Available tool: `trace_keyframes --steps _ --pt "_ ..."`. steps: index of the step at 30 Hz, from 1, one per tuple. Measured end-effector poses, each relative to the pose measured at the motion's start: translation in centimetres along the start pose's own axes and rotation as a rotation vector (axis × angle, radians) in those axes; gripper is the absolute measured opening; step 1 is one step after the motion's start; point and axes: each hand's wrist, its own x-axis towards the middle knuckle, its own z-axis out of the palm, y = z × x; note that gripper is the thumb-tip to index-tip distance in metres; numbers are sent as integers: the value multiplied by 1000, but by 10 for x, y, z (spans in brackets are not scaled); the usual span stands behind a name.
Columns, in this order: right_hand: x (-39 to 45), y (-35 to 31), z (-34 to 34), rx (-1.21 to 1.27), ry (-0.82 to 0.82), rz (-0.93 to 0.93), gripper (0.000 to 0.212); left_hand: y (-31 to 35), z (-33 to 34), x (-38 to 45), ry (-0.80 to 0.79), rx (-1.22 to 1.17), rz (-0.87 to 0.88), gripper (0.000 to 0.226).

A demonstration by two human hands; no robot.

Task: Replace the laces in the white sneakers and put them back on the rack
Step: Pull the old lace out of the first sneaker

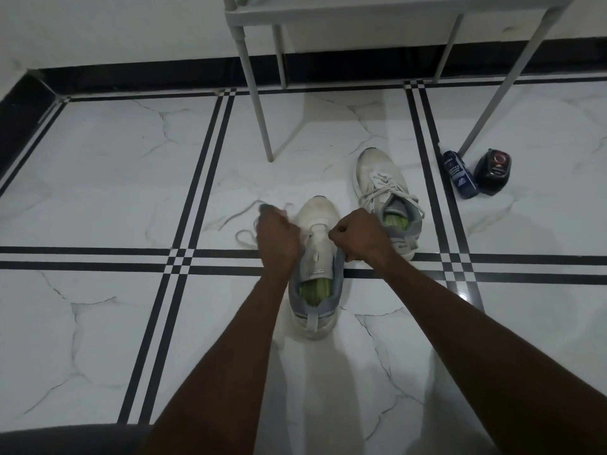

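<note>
- On the marble floor, left of centre: loose white lace in loops, one end lifted into the left hand.
- Just right of that: left hand, grip curled and pinched on the lace at the left eyelet edge of the near sneaker.
- In the middle: near sneaker, white with grey collar and green insole, toe pointing away, tongue bare of lacing, upright on the tile.
- Right of the tongue: right hand, grip closed into a fist on the sneaker's right edge; whether a lace is inside, cannot tell.
- Farther right and further back: second sneaker, laced, standing apart from the first.
- Above, top centre: white rack on thin legs.
- Far right: dark blue bottle lying just beside a black container, near a rack leg.
</note>
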Motion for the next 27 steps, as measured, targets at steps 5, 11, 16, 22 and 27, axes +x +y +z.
trace_keyframes --steps 5,11,16,22,27 --pt "4 -1 2 -37 13 11 21 -13 -22 13 98 -76 -80 33" --pt "8 -7 9 -84 48 -46 28 8 -5 -23 -215 43 125 24" --pt "16 -11 25 -179 -28 -206 44 4 -7 -32 -272 41 161 20" --pt "18 -21 29 -302 -15 -276 29 -4 -13 -34 -247 -73 163 23" --pt "25 -16 26 -289 -96 -326 12 -16 -11 -34 -228 -109 187 24"
